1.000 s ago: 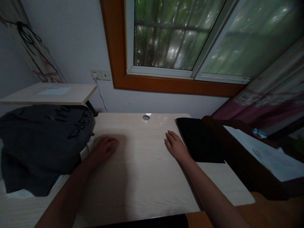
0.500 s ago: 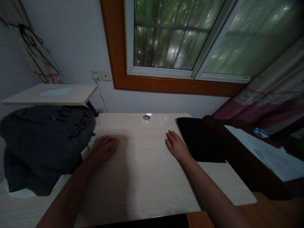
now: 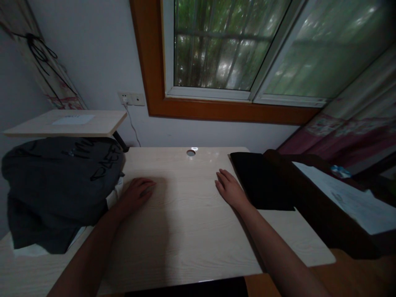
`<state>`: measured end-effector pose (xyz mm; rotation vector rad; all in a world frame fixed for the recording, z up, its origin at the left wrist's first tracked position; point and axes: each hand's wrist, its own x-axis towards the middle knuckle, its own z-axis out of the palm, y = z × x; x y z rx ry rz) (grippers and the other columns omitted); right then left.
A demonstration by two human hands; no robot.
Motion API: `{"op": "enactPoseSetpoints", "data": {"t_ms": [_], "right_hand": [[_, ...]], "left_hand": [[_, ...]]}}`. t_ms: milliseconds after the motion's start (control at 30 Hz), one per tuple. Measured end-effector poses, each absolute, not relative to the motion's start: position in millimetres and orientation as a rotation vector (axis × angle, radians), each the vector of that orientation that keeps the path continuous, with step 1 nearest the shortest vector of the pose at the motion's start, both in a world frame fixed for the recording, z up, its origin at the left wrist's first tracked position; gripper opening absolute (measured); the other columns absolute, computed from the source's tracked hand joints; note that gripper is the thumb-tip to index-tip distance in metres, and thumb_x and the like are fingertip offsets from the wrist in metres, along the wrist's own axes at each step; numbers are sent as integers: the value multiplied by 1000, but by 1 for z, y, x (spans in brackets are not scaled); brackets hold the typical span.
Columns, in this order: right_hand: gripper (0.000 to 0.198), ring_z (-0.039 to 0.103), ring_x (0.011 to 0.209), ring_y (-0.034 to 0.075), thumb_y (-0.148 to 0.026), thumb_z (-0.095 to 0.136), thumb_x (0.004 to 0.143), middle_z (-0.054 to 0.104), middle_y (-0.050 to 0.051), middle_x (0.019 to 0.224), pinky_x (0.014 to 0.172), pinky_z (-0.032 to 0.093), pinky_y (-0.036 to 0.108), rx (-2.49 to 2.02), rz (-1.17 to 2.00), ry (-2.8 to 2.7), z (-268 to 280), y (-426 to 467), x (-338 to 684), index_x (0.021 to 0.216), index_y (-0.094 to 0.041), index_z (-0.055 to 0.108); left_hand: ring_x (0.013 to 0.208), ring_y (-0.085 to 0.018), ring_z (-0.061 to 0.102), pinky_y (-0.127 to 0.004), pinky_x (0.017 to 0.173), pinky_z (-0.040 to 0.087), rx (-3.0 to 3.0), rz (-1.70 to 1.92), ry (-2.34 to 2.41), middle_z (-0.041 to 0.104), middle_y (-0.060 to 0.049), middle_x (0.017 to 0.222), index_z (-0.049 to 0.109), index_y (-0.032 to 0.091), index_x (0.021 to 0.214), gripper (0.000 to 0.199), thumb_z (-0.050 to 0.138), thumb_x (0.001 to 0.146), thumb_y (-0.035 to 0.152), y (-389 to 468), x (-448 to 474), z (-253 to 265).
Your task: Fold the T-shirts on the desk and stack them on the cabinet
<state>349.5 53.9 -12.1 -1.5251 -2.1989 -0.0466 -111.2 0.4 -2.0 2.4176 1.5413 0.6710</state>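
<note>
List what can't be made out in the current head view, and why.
All in the head view:
What is under the dark grey cloth with black lettering: covered by it.
Writing on the white paper sheet atop the pale wooden shelf: small, blurred.
Palms of the bare left hand and bare right hand: facing away.

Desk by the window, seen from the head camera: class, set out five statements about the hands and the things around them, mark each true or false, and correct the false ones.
1. The left hand is on the desk. True.
2. The right hand is gripping the black flat item. False: it lies open on the desk, left of that item.
3. The dark grey cloth is left of the left hand. True.
4. The round hole is at the desk's near edge. False: it is by the far edge.
5. A plug is in the wall socket. True.
</note>
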Motion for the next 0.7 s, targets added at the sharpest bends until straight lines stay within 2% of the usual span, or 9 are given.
{"op": "enactPoseSetpoints", "data": {"t_ms": [367,700], "right_hand": [[49,46,142,31,-42,44,101,52,13,152,119,40,51,-1511,-34,-2182,-15,55,350,140,-18,60],[50,46,142,31,-42,44,101,52,15,151,119,40,49,-1519,-37,-2194,-11,53,349,139,-14,60]], "left_hand": [[120,-25,53,-48,110,43,2397,684,1524,61,-7,131,65,29,131,38,51,98,42,0,-111,0],[121,-25,53,-48,110,44,2400,697,1531,61,-7,130,65,29,131,37,52,98,41,1,-112,-4]]}}
